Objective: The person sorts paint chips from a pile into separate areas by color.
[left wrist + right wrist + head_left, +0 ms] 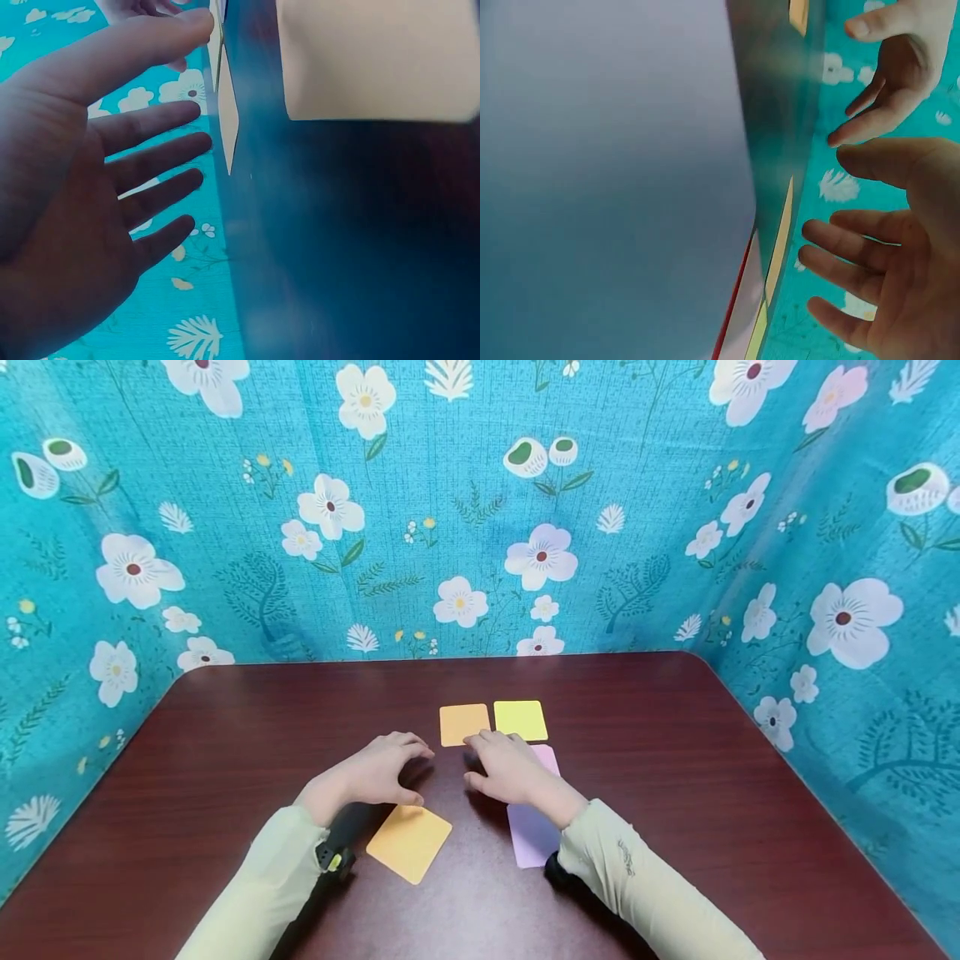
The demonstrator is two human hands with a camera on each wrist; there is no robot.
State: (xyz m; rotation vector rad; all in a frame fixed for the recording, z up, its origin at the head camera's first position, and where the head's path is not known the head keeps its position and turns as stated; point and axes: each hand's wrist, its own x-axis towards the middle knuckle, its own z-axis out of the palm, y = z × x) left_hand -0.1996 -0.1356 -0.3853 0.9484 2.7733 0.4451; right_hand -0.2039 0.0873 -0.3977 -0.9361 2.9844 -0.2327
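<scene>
My left hand (378, 770) is held over the table, fingers spread and relaxed, holding nothing. Its thumb tip overlaps the upper corner of a turned light-orange square card (409, 845) in the head view. To the right, my right hand (512, 768) also has loosely bent fingers and nothing in its grasp. Its fingertips are by the lower edge of another orange square card (463, 725). Beside that card lies a yellow one (521, 720). Purple card surface shows above the right wrist (547, 757) and below it (534, 837); the hand and forearm hide the part between.
The cards lie on a dark reddish-brown table (675, 760) with rounded far corners. A turquoise flowered cloth (450, 543) hangs behind the table and along its sides. A dark wrist-worn device (335, 860) shows at the left cuff.
</scene>
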